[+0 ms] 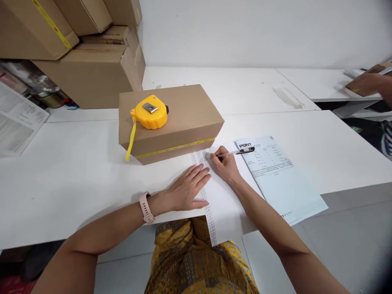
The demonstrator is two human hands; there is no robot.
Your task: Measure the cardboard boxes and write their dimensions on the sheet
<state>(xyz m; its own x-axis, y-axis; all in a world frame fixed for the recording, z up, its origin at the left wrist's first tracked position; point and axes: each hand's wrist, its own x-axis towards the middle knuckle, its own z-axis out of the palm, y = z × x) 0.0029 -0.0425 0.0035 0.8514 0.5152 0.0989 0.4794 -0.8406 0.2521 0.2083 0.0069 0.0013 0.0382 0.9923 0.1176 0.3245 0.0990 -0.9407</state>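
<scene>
My right hand grips a pen with its tip on a printed sheet that hangs over the table's front edge. My left hand lies flat with fingers stretched out, holding that sheet down; a pink watch is on its wrist. Just beyond the hands stands a brown cardboard box with yellow tape, and a yellow tape measure rests on its top. A second printed form lies to the right of my right hand.
Stacked cardboard boxes fill the back left of the white table. Printed papers lie at the far left. At the far right edge another person's arm holds a brown box over a neighbouring table.
</scene>
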